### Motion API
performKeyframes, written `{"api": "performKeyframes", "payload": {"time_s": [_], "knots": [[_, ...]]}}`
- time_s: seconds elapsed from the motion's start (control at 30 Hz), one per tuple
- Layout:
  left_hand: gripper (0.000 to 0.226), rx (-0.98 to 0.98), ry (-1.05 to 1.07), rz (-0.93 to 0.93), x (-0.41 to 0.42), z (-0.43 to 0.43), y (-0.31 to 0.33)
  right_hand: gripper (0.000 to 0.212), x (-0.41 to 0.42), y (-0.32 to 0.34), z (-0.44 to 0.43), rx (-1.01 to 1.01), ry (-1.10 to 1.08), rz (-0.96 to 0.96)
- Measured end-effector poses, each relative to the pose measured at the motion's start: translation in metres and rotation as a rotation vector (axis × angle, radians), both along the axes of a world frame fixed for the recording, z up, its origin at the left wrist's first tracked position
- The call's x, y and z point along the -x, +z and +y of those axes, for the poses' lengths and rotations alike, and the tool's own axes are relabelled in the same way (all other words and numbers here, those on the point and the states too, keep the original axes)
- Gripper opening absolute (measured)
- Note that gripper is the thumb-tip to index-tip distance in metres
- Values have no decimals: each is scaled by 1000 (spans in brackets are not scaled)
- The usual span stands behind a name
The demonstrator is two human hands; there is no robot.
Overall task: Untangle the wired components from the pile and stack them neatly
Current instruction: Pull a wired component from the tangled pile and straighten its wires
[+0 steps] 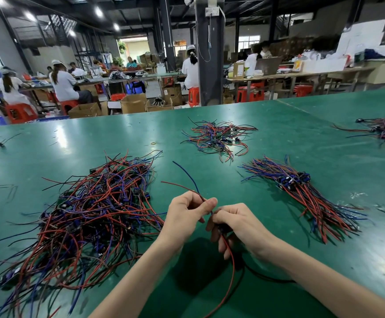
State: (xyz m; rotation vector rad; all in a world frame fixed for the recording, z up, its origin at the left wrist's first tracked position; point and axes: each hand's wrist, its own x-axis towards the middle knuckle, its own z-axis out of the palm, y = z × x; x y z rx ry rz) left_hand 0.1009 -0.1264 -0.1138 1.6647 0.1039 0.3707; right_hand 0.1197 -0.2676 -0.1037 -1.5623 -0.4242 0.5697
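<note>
Head view — left hand (187,214), right hand (235,223) around one wired component (220,228).

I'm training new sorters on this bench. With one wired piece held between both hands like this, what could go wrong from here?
1. The long red wire trailing from the right hand toward the table edge could catch on a forearm.
2. The big tangled heap of red, blue and black wires lies close beside the left hand; loose ends might re-snag there.
3. The aligned stack of wired components looks easy to knock askew when adding the piece.
</note>
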Motion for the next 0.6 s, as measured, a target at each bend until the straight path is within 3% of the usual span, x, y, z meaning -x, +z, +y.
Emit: {"api": "performKeyframes", "payload": {"time_s": [0.2,0.43,0.6], "knots": [[23,187,-102,30,2,-2,4,28,-1,2,0,-37,-24,0],[25,263,-69,-31,3,3,10,39,-1,3,0,-50,8,42],[37,201,5,-53,-1,5,3,27,0,4,2,-14,53,21]]}}
